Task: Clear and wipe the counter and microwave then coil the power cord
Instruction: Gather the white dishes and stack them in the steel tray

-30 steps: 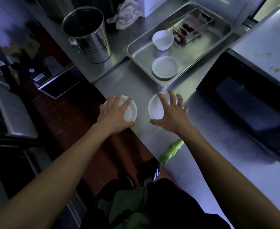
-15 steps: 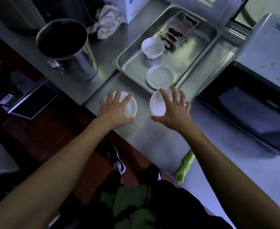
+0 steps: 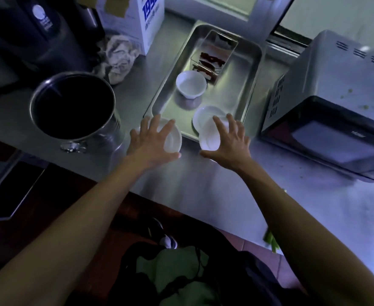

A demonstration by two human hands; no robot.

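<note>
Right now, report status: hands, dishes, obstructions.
Left hand grips one white dish, right hand another, both at metal tray edge. Saucer and bowl occupy tray.

Readable text beyond the two hands

The white carton [image 3: 135, 21], far behind the left hand [image 3: 150, 144], shows blue digits "199"; the other print on it and the microwave [image 3: 327, 120] logo are too blurred to read.
</note>
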